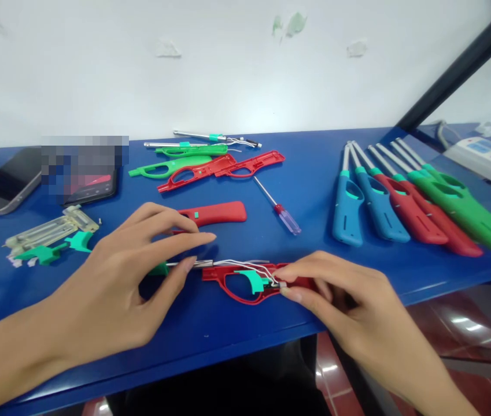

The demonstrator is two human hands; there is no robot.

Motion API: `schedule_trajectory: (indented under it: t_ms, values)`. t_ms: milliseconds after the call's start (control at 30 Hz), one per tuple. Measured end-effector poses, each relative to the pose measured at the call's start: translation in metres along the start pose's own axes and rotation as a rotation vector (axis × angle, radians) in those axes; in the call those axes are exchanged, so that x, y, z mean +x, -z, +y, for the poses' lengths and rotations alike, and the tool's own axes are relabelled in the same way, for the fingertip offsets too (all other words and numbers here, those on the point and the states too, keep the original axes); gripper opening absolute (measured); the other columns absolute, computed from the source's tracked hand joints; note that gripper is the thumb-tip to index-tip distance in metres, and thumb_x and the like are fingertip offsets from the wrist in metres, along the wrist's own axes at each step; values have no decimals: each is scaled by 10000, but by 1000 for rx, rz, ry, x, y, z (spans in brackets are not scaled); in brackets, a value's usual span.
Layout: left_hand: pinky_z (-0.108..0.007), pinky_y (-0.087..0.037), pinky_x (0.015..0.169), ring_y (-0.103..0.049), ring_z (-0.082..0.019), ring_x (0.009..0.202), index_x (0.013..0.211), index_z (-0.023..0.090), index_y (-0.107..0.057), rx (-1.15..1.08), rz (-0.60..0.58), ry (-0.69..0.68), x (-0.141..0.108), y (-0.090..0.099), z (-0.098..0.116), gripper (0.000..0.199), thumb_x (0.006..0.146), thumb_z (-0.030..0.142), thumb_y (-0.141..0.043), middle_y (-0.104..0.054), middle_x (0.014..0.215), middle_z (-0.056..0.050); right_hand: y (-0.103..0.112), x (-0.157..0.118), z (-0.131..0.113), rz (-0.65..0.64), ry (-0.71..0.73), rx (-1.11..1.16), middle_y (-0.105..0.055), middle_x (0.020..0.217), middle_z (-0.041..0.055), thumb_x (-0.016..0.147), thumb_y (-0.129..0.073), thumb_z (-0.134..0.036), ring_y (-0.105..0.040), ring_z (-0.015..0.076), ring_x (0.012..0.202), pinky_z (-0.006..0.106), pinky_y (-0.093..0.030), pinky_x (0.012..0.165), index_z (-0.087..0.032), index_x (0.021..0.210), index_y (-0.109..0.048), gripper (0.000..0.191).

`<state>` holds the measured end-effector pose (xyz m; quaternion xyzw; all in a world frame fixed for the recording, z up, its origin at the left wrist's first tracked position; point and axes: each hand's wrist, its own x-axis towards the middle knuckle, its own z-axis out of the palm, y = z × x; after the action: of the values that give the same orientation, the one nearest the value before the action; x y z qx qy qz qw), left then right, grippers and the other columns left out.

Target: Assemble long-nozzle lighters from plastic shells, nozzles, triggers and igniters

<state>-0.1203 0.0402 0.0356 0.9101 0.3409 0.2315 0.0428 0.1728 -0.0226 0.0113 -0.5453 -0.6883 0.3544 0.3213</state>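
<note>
A red lighter shell half point(210, 274) lies open near the table's front edge, with a green trigger point(254, 281) in it. White wires point(245, 264) run along its top from a metal tube point(203, 264) to a small dark igniter piece point(276, 285). My right hand point(340, 300) pinches that igniter piece between thumb and index finger over the shell. Around the metal tube's left part is my left hand point(128, 277), thumb touching the tube, index finger stretched out above it. Another red shell half point(221, 213) lies just behind my left fingertips.
Several assembled lighters point(349, 211) lie at the right, near a power strip point(486, 156). Shell halves point(251, 166) and a screwdriver point(286, 218) lie behind. Clear parts point(41, 231), green triggers point(43, 253) and phones point(4, 179) are at the left.
</note>
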Motion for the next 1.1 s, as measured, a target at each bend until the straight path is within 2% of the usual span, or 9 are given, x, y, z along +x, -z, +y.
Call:
schedule_trajectory:
  t_ms: [167, 267, 367, 600, 867, 1100]
  values:
    - [-386, -548, 931, -623, -248, 1132, 1292, 248, -677, 51, -70, 15, -9, 3, -5, 311, 1006, 256, -557, -659, 1237, -68, -1, 2, 0, 7, -3, -15, -737, 938, -32, 1006, -696, -331, -594, 113, 679, 235, -460, 587, -364, 1080, -789, 123]
    - [-369, -552, 922, -656, -229, 1065, 1124, 238, -708, 44, -69, 15, -8, 0, -3, 184, 1025, 258, -555, -699, 1125, -47, -1, 2, 0, -1, -2, -28, -736, 933, -28, 1009, -691, -338, -581, 110, 656, 240, -454, 577, -358, 1083, -789, 124]
    - [-345, -562, 901, -692, -207, 984, 1017, 228, -691, 21, -51, 7, -7, -2, -2, 173, 1046, 251, -521, -720, 1034, -30, 0, 1, 0, 7, 11, -40, -736, 930, -27, 1012, -688, -349, -568, 106, 640, 244, -444, 566, -355, 1093, -787, 128]
    - [-311, -585, 875, -721, -189, 974, 1049, 251, -684, -10, 10, 19, -12, -3, -1, 166, 1055, 260, -518, -732, 1042, -13, 1, 0, 1, -16, 2, -32, -754, 1024, -12, 1030, -657, -370, -684, 145, 842, 251, -500, 639, -361, 1074, -789, 140]
    - [-317, -572, 881, -711, -174, 939, 1076, 235, -691, -24, 19, -22, -14, -3, 3, 139, 1036, 208, -562, -751, 1019, -1, 1, 0, 0, -4, 3, -32, -764, 998, 1, 1025, -658, -373, -681, 157, 801, 264, -516, 635, -349, 1082, -797, 152]
    - [-277, -549, 896, -694, -145, 957, 1136, 231, -719, -6, 17, -90, -14, -4, 3, 215, 1052, 155, -536, -731, 1054, -10, 1, 0, 1, -4, 15, -40, -769, 1021, 14, 1022, -663, -368, -692, 166, 833, 270, -540, 670, -334, 1085, -801, 155]
